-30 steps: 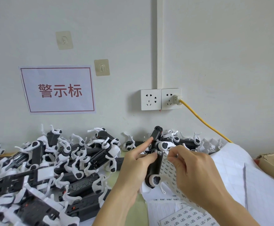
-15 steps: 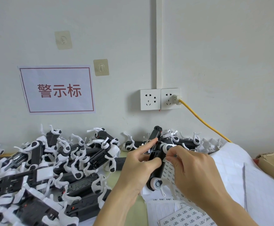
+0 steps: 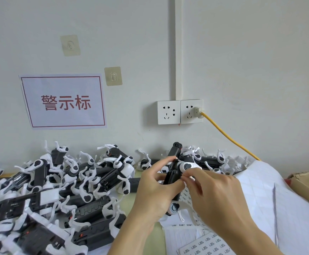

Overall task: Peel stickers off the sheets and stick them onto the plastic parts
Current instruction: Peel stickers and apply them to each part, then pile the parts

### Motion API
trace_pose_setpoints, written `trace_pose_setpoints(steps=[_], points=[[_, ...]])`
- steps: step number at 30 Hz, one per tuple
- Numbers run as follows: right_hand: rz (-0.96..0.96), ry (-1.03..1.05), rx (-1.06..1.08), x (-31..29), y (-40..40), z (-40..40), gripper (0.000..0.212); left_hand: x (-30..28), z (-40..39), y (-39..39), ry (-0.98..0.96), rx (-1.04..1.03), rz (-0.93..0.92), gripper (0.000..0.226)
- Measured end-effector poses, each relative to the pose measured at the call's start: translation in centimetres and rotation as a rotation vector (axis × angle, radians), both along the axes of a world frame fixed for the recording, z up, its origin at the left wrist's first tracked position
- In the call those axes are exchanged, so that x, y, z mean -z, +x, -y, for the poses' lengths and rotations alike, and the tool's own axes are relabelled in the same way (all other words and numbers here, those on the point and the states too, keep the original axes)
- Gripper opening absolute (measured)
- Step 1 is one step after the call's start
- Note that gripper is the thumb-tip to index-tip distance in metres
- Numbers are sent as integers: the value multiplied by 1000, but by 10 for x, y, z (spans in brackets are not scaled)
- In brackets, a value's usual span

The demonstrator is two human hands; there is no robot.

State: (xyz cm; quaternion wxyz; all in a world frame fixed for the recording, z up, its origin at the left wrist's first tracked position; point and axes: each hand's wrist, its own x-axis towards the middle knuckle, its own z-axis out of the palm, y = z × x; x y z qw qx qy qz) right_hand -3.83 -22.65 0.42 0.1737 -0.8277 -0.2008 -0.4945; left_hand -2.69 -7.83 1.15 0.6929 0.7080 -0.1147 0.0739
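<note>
My left hand (image 3: 155, 194) grips a black-and-white plastic part (image 3: 175, 172) upright above the table, thumb and forefinger around its black body. My right hand (image 3: 216, 196) has its fingertips pinched against the part's middle, just below its white rounded joint; a small sticker may lie under the fingertips, but it is hidden. Sticker sheets (image 3: 207, 244) with rows of small printed labels lie below my hands.
A large heap of identical black-and-white parts (image 3: 58, 190) covers the table's left side, with more behind my hands (image 3: 210, 159). Peeled white backing sheets (image 3: 278, 203) pile up at right beside a cardboard box (image 3: 308, 188). A yellow cable (image 3: 229, 138) runs from the wall socket.
The part has been turned slightly in my left hand and its lower end has swung toward me. My right fingertips have moved from the white joint down onto the black body.
</note>
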Motion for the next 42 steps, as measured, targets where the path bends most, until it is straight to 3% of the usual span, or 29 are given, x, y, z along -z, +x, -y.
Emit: trace_pose_setpoints(steps=[12, 15, 20, 27, 33, 38, 42], points=[[-69, 160, -7, -5, -3, 1, 20, 0, 0, 0, 24, -17, -16, 51], [-80, 159, -74, -5, -8, 5, 7, 0, -1, -1, -16, -10, -46, 51], [-206, 104, -238, -12, -17, 6, 43, 0, -1, 1, -86, 17, -97, 58], [-273, 34, -207, -11, -17, 6, 51, 0, -2, 3, -158, 64, -115, 61], [-312, 23, -231, -6, -11, 5, 59, -3, -5, 5, -345, 80, -147, 50], [-240, 93, -296, 0, -8, 6, 45, -1, -4, 6, -358, 13, -135, 36], [-92, 331, -269, 4, 0, 9, 35, 5, -2, 8, -154, -141, 5, 43]])
